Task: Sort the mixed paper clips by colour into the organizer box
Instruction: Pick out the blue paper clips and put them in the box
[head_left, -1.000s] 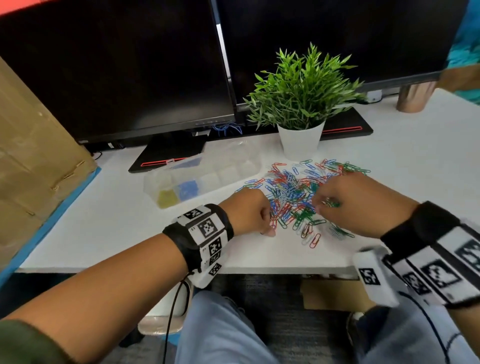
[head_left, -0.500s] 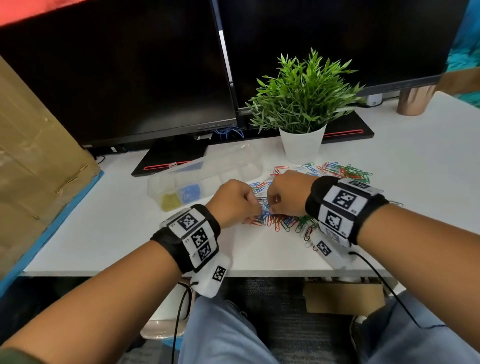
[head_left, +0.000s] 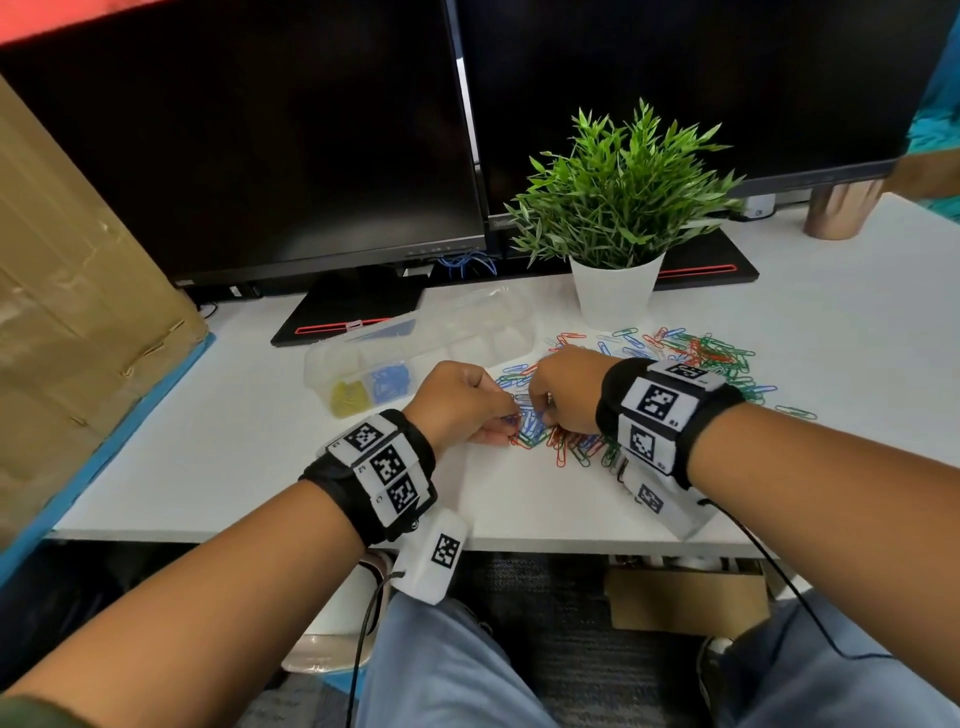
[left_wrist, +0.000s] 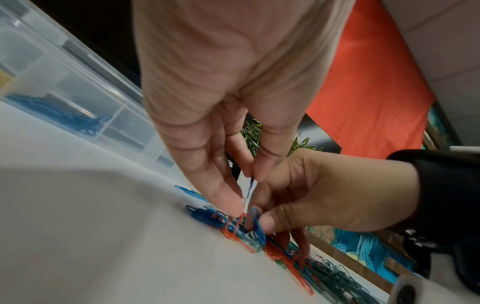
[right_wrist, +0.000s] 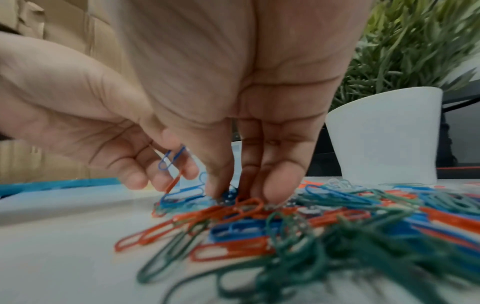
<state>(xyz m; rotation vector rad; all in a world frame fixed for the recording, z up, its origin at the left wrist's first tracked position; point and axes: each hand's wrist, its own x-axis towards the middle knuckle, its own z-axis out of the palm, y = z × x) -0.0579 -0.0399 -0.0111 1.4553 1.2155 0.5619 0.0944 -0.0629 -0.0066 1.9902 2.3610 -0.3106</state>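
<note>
A mixed pile of red, blue and green paper clips (head_left: 649, 374) lies on the white desk in front of the plant. The clear organizer box (head_left: 467, 332) stands left of it, with yellow clips (head_left: 347, 399) and blue clips (head_left: 389, 382) in two neighbouring end compartments. My two hands meet at the pile's left edge. My left hand (head_left: 498, 421) pinches a blue clip (left_wrist: 250, 186) just above the desk. My right hand (head_left: 540, 410) has its fingertips down in the pile and pinches another blue clip (left_wrist: 256, 223). The same pile (right_wrist: 285, 222) fills the right wrist view.
A potted green plant in a white pot (head_left: 615, 293) stands right behind the pile. Two dark monitors (head_left: 260, 156) on black stands line the back. A cardboard box (head_left: 62, 312) sits at the left and a copper cup (head_left: 839, 210) at the far right.
My right hand has swung left from the pile's right side to meet the left hand at its left edge. Over the last half second both hands have barely moved.
</note>
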